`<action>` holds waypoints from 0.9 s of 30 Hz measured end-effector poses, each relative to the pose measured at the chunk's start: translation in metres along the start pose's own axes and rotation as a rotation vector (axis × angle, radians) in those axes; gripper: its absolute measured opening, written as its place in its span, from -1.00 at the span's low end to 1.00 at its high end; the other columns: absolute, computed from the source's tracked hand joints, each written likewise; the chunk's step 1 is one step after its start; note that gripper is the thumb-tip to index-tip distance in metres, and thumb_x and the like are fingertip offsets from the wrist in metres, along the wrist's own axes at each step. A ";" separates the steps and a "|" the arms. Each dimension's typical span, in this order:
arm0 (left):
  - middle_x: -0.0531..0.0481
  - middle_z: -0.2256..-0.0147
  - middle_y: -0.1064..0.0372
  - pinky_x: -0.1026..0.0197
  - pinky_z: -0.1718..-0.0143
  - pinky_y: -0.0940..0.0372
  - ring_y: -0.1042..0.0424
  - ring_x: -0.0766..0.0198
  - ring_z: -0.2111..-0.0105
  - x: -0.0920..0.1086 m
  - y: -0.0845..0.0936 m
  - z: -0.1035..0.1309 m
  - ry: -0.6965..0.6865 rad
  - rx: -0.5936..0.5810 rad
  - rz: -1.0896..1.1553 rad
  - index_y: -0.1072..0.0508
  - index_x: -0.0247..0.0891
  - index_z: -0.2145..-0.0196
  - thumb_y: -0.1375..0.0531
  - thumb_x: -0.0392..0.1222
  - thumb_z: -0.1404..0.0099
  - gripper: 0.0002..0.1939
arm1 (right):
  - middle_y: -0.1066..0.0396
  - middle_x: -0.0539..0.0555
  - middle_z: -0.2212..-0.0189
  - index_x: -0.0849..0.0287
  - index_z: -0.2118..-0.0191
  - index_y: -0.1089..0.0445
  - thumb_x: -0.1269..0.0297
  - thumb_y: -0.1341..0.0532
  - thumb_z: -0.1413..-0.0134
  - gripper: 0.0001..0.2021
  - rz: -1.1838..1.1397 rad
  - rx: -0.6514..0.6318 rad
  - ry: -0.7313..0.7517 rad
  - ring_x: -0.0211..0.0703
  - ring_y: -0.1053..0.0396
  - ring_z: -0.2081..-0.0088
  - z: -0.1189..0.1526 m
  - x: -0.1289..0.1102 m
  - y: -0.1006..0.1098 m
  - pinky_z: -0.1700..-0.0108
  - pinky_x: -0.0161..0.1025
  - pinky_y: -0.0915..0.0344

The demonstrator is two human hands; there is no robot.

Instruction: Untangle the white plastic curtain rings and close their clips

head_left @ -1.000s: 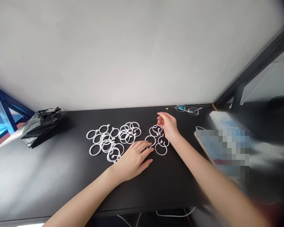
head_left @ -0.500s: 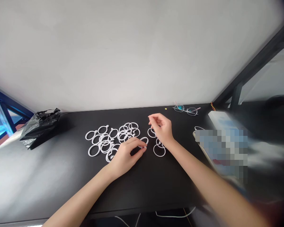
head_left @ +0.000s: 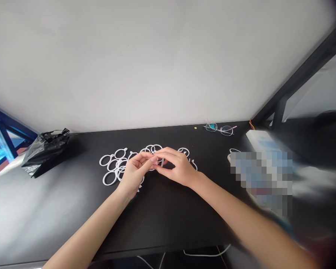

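A pale wall (head_left: 162, 67) rises at the back edge of the black desk (head_left: 162, 220). A crumpled black plastic bag (head_left: 49, 149) lies toward the desk's back left corner. Over the desk's middle, the left hand (head_left: 133, 172) and right hand (head_left: 182, 168) meet, their fingertips pinching a white ring (head_left: 162, 162). Eyeglasses (head_left: 218, 130) rest near the back edge, toward the right corner. Loose rings (head_left: 126, 149) lie around the hands, more of them on the left. A yellow speck (head_left: 195, 128) sits beside the glasses.
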State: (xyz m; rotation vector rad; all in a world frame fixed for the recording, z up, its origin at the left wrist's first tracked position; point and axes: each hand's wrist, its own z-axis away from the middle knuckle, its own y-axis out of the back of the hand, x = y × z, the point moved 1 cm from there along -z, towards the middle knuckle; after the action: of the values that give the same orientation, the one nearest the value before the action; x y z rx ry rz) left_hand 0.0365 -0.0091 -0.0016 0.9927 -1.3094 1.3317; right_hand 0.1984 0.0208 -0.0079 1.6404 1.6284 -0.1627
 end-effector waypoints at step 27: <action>-0.10 -0.01 -0.38 -0.08 -0.15 -0.23 -0.42 0.14 0.02 0.001 -0.004 0.002 0.006 -0.244 -0.076 -0.37 -0.18 0.10 -0.26 -0.13 -0.27 -0.74 | -0.41 0.04 0.37 0.16 0.34 -0.45 0.30 -0.19 -0.18 -0.88 -0.249 0.203 -0.301 -0.26 -0.42 0.42 -0.003 -0.008 0.002 0.33 -0.27 -0.43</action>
State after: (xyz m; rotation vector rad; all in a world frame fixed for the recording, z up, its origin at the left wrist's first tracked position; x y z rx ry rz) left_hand 0.0404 -0.0109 0.0006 0.8595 -1.3782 1.0874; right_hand 0.1971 0.0167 0.0000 1.4688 1.6134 -0.6888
